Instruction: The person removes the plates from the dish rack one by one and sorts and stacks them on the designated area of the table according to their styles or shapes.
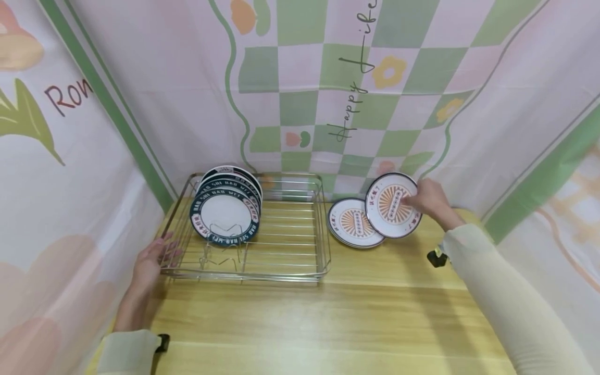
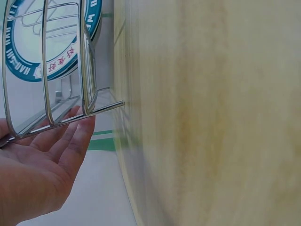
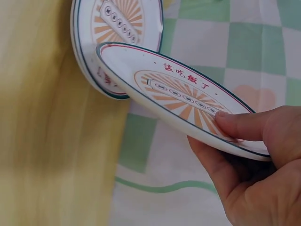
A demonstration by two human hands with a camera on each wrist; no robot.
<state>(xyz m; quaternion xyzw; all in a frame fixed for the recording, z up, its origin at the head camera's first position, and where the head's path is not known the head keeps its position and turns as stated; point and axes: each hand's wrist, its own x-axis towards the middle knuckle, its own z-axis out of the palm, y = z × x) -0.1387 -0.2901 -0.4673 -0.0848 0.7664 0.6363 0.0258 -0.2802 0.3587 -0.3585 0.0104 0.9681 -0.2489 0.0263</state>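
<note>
In the head view my right hand pinches a white plate with an orange sunburst print by its right edge. The right wrist view shows the thumb on the plate's face and fingers underneath. The raised plate overlaps a low stack of matching plates on the table. At the left end of a wire dish rack, my left hand grips the side; the left wrist view has its fingers behind the lower wires. Several dark-rimmed plates stand tilted back in the rack's left part.
A wooden table lies under everything. Behind it hangs a checkered green and pink cloth, and printed cloths line the sides. The rack's right part shows bare wires.
</note>
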